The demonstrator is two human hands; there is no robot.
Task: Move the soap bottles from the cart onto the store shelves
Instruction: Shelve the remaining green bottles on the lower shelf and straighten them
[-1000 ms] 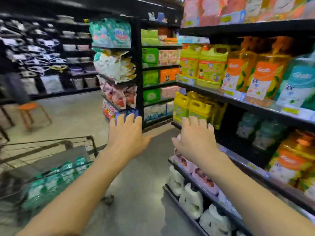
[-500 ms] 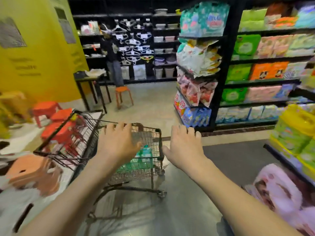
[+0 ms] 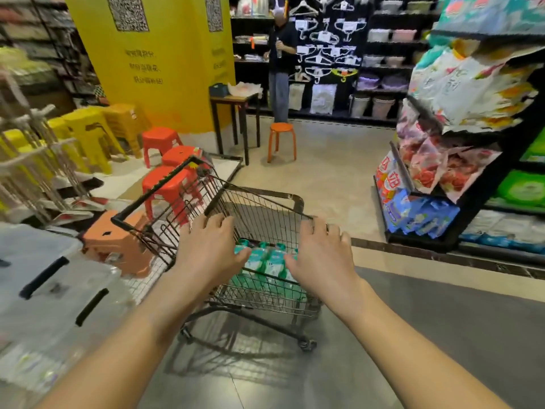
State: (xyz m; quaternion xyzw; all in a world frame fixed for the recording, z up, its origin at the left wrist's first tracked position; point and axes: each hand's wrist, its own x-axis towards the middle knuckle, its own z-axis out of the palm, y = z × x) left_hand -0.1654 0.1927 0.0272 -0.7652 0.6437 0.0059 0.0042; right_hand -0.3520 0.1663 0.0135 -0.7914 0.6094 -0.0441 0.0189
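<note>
Head view looks down two outstretched bare forearms at a wire cart (image 3: pixel 265 199) standing on the aisle floor (image 3: pixel 442 335). The left hand (image 3: pixel 211 247) hovers over the near left part of the basket, and the right hand (image 3: pixel 321 256) hovers over its near right part. Both are palm down, the fingers (image 3: pixel 206 224) of the left loosely spread and those of the right (image 3: pixel 317 230) likewise. Neither hand holds anything. Whether either one touches the cart's wire I cannot tell.

The soap bottles (image 3: pixel 267 262) are in the bottom of the cart basket and show between the two hands. They are a tight cluster with teal tops and pale labels (too blurred to count or to say how they stand). None is lifted out yet.

The step in hand looks like the reach into the cart for the next pick-up. The store shelves (image 3: pixel 486 187) stand off to the right, well apart from the cart, and the end facing the camera is packed with bagged goods.

The next move probably calls for both hands to drop lower into the basket and curl round a bottle each, or round one together. The load then has to rise over the basket's rim and swing right toward the shelving. The wire sides are high around the bottles, so the lift needs to come straight up before it turns. Orange stools (image 3: pixel 171 187) crowd the cart's left side, so the right is the freer way to swing.
</note>
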